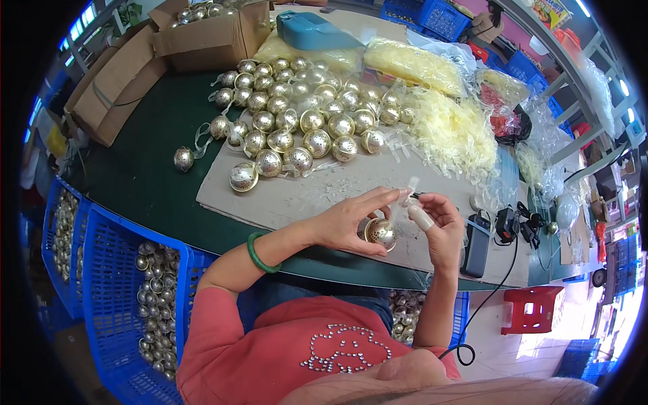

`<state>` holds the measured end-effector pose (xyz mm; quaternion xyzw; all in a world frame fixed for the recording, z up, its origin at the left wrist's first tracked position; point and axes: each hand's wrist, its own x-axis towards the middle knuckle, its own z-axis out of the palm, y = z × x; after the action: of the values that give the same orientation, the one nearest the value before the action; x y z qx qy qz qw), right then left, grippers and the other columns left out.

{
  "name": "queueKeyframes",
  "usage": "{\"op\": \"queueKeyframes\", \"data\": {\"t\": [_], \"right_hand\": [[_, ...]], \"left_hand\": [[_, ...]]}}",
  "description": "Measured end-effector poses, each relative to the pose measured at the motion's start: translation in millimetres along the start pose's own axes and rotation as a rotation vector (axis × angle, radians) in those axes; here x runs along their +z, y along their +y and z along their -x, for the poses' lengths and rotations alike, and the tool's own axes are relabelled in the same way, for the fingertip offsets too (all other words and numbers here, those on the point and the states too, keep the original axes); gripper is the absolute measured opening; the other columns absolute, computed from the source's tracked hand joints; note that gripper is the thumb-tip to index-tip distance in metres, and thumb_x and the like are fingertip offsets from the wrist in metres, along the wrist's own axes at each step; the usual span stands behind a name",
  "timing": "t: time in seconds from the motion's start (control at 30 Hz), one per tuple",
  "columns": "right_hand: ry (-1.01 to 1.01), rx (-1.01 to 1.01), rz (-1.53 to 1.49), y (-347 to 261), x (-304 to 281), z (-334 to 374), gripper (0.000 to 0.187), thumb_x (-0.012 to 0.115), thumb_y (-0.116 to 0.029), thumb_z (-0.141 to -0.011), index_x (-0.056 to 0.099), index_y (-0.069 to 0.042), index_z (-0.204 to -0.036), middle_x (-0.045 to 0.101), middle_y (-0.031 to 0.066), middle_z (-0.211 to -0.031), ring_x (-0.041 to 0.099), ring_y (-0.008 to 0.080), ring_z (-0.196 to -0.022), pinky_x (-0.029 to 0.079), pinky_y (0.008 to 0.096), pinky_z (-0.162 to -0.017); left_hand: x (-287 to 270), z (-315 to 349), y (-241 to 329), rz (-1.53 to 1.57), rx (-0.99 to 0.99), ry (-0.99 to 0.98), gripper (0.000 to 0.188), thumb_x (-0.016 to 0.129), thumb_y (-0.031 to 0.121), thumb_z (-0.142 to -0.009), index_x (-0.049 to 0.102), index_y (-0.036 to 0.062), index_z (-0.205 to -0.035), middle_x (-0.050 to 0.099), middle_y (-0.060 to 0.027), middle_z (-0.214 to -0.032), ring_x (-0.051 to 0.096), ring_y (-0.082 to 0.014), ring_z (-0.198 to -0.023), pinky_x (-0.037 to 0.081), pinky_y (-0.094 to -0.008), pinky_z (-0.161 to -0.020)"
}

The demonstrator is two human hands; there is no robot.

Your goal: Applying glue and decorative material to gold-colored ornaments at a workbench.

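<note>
A shiny, pale-gold perforated metal ball (pixel 381 233) rests in my left hand (pixel 358 219), whose fingers curve round its side and top. Just above the ball, my right hand (pixel 437 223) pinches a small dark item too small to name, close to a clear plastic strap (pixel 413 183). A light covering wraps the right thumb. Beyond my hands, several similar metal balls (pixel 316 142), many with clear straps, are grouped on a cardboard sheet (pixel 270 202). To their right lies a heap of pale yellow, translucent strips (pixel 452 131).
A dark green table (pixel 155 216) lies under the cardboard. Blue crates (pixel 115 283) of balls stand at the near left. An open cardboard box (pixel 202 44) and a teal container (pixel 314 30) sit at the back. A dark power bank (pixel 476 246) with cables lies right; a red stool (pixel 533 310) stands beyond.
</note>
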<state>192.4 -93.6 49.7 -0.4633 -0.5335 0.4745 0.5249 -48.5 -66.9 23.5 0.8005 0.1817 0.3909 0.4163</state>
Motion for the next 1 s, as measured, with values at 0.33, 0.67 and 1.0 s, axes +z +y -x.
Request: {"op": "queueKeyframes", "data": {"t": [0.33, 0.67, 1.0], "right_hand": [[0.022, -0.015, -0.019, -10, 2, 3, 0.028, 0.078, -0.001, -0.093, 0.071, 0.004, -0.120, 0.073, 0.0069, -0.107, 0.069, 0.0124, -0.093, 0.057, 0.0276, -0.087], [-0.354, -0.279, 0.015, -82, -21, 71, 0.016, 0.084, -0.001, -0.076, 0.075, 0.005, -0.089, 0.075, 0.0131, -0.087, 0.068, 0.0217, -0.074, 0.053, 0.0337, -0.070], [-0.095, -0.323, 0.549, -27, 16, 51, 0.015, 0.081, -0.001, -0.084, 0.076, 0.000, -0.099, 0.075, 0.0074, -0.093, 0.067, 0.0163, -0.081, 0.054, 0.0307, -0.078]], "left_hand": [[1, 0, 8, -0.112, 0.002, -0.066, 0.103, 0.092, 0.022, -0.078, 0.036, 0.0083, -0.164, 0.047, -0.0154, -0.158, 0.062, -0.0304, -0.120, 0.056, -0.0374, -0.100], [2, -3, 9, -0.162, 0.091, -0.003, 0.103, 0.093, 0.024, -0.075, 0.039, 0.0075, -0.162, 0.044, -0.0132, -0.163, 0.064, -0.0228, -0.108, 0.058, -0.0335, -0.093], [10, -1, 2, -0.244, 0.255, 0.070, 0.105, 0.093, 0.030, -0.076, 0.038, 0.0076, -0.162, 0.043, -0.0163, -0.162, 0.060, -0.0354, -0.134, 0.063, -0.0366, -0.085]]}}
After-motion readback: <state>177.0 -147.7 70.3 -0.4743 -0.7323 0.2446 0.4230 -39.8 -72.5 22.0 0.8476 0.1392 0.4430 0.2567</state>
